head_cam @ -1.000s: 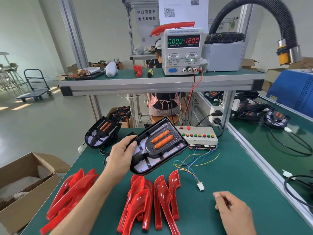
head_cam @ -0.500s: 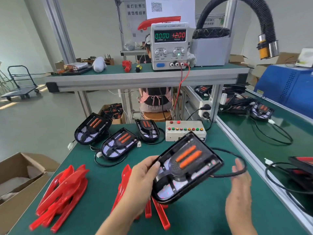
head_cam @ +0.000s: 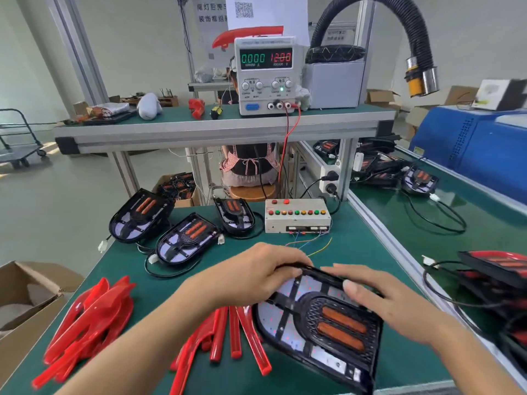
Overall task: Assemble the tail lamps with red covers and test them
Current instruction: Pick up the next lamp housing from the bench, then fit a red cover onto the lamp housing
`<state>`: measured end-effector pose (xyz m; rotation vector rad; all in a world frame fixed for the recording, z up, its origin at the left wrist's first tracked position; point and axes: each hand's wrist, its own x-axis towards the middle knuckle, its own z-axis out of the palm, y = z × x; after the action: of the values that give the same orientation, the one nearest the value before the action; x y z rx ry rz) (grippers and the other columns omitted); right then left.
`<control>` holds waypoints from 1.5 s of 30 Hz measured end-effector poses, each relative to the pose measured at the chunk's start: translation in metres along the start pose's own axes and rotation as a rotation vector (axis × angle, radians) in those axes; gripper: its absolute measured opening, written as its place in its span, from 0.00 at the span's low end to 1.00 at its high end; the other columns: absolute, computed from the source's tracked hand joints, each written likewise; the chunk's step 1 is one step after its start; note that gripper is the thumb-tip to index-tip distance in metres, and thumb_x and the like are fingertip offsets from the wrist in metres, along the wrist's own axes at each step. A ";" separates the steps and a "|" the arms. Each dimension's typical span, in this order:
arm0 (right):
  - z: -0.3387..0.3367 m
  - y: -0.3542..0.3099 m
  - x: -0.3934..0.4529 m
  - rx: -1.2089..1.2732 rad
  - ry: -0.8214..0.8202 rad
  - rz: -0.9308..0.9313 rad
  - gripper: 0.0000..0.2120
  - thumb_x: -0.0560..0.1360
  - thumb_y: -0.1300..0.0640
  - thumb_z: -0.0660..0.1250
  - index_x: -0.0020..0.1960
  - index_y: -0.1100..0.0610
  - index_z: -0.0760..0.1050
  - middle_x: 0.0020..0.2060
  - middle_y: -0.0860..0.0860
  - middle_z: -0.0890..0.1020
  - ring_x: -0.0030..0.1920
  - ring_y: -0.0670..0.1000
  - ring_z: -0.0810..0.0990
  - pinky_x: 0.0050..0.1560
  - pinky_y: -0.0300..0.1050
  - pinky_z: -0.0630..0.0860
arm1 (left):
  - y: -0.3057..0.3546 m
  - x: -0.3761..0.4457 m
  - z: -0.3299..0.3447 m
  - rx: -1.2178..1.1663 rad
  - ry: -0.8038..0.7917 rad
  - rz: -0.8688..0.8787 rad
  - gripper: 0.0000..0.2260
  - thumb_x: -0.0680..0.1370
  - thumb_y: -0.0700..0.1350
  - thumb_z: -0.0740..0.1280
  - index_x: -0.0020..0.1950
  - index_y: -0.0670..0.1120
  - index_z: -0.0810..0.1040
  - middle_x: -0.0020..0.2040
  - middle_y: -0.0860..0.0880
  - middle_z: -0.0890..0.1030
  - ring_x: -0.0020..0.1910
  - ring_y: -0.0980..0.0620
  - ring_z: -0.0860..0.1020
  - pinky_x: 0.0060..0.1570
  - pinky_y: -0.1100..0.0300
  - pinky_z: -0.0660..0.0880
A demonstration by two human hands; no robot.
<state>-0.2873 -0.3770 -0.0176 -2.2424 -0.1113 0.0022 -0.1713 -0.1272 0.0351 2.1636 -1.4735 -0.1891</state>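
Both hands were on a black, shield-shaped plastic tail lamp housing with two orange light bars [head_cam: 322,320], held tilted just above the green bench mat [head_cam: 356,243] at the near right. Left hand [head_cam: 256,276] gripped the housing's far left edge, fingers curled over the rim. Right hand [head_cam: 379,297] lay on the far right edge, fingers fairly straight and pressed along the rim, thumb on the face. A row of glossy red plastic covers [head_cam: 225,334] lay on the mat beneath and left of the housing; a second heap of red covers [head_cam: 88,317] sat near the left edge. Three more black lamp housings [head_cam: 185,242] with trailing cables rested farther back on the mat. Beige test box with coloured buttons [head_cam: 296,216] stood behind, loose coloured wires in front of it. White bench power supply [head_cam: 266,75] on the upper shelf read 0.000 and 12.00. Cardboard box [head_cam: 25,303] stood at far left.
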 end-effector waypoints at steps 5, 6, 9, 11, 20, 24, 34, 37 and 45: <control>-0.007 -0.014 0.001 -0.101 -0.144 -0.010 0.11 0.81 0.39 0.63 0.62 0.35 0.76 0.55 0.39 0.84 0.56 0.41 0.82 0.60 0.43 0.77 | -0.005 0.011 -0.009 0.028 0.001 0.052 0.11 0.84 0.40 0.63 0.64 0.45 0.80 0.58 0.52 0.83 0.58 0.56 0.79 0.61 0.61 0.73; -0.005 -0.015 0.000 -0.107 -0.148 -0.016 0.11 0.81 0.38 0.62 0.62 0.34 0.75 0.55 0.39 0.84 0.55 0.40 0.82 0.59 0.42 0.77 | -0.006 0.013 -0.008 0.029 0.006 0.060 0.11 0.83 0.40 0.64 0.64 0.45 0.81 0.58 0.52 0.84 0.58 0.56 0.79 0.61 0.61 0.73; 0.001 -0.016 -0.005 -0.041 -0.037 0.009 0.16 0.78 0.35 0.59 0.56 0.41 0.79 0.47 0.44 0.85 0.48 0.44 0.83 0.55 0.46 0.77 | -0.012 0.017 -0.006 -0.037 0.087 0.057 0.11 0.83 0.42 0.66 0.63 0.46 0.82 0.58 0.53 0.84 0.58 0.59 0.80 0.61 0.62 0.74; 0.003 -0.012 -0.010 0.056 0.073 0.081 0.20 0.77 0.35 0.59 0.49 0.49 0.81 0.39 0.50 0.84 0.40 0.48 0.80 0.47 0.53 0.78 | -0.020 0.017 -0.006 -0.111 0.206 -0.011 0.12 0.82 0.46 0.67 0.65 0.48 0.82 0.60 0.55 0.83 0.60 0.61 0.79 0.62 0.65 0.73; 0.059 0.027 -0.014 0.413 0.402 0.590 0.21 0.85 0.50 0.58 0.44 0.64 0.77 0.26 0.60 0.81 0.20 0.52 0.68 0.28 0.46 0.74 | -0.030 -0.045 0.066 0.254 0.288 -0.744 0.21 0.79 0.62 0.62 0.36 0.47 0.72 0.38 0.50 0.80 0.44 0.44 0.79 0.40 0.53 0.72; 0.078 0.036 -0.008 0.236 0.350 0.599 0.22 0.85 0.48 0.58 0.39 0.62 0.73 0.17 0.52 0.71 0.19 0.53 0.72 0.30 0.45 0.74 | -0.020 -0.058 0.097 0.447 0.104 -0.828 0.20 0.78 0.66 0.60 0.47 0.49 0.75 0.51 0.46 0.82 0.53 0.42 0.81 0.44 0.53 0.72; 0.090 0.031 -0.006 -0.221 0.320 0.495 0.21 0.85 0.45 0.52 0.38 0.54 0.67 0.36 0.50 0.76 0.39 0.51 0.75 0.42 0.51 0.68 | -0.015 -0.063 0.117 0.437 0.003 -0.927 0.22 0.76 0.65 0.63 0.57 0.48 0.77 0.56 0.47 0.81 0.58 0.43 0.80 0.51 0.53 0.74; 0.093 0.034 -0.008 -0.332 0.310 0.487 0.22 0.85 0.43 0.49 0.39 0.53 0.67 0.37 0.49 0.76 0.39 0.48 0.74 0.43 0.50 0.69 | -0.014 -0.062 0.117 0.420 -0.004 -0.938 0.17 0.78 0.58 0.63 0.57 0.47 0.76 0.58 0.46 0.81 0.59 0.42 0.80 0.52 0.53 0.74; 0.087 0.040 -0.014 -0.466 0.258 0.506 0.28 0.81 0.35 0.40 0.39 0.50 0.69 0.38 0.48 0.76 0.44 0.52 0.78 0.52 0.52 0.76 | -0.006 -0.075 0.101 0.277 0.134 -1.018 0.11 0.76 0.56 0.61 0.43 0.48 0.69 0.49 0.47 0.81 0.52 0.43 0.81 0.44 0.55 0.71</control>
<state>-0.3016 -0.3352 -0.1038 -2.6487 0.6563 -0.0436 -0.2357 -0.0911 -0.0676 2.8958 -0.2160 -0.1809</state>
